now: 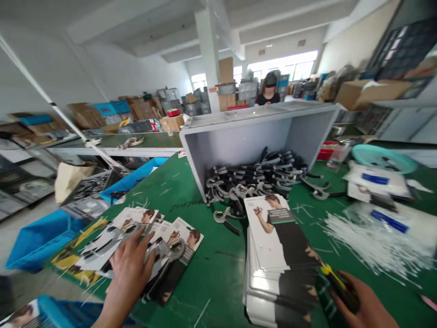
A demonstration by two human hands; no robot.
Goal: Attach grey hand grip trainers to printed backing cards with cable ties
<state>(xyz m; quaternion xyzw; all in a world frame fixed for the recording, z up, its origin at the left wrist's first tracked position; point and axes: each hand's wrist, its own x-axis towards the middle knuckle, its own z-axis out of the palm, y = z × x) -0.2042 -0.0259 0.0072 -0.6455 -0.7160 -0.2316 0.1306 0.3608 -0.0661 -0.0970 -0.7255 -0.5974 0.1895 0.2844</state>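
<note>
My left hand lies flat with fingers spread on a packaged hand gripper, one of several printed cards with grippers fanned out at the left of the green table. My right hand is at the lower right, closed round a yellow and black tool. The tool's tip is next to a tall stack of printed backing cards. Behind the stack, a grey crate lying on its side spills a heap of loose hand grippers.
A pile of white cable ties and plastic bags lie at the right, with a teal bowl behind. Blue bins stand left of the table. A person works beyond the crate. Cardboard boxes and shelves line the back.
</note>
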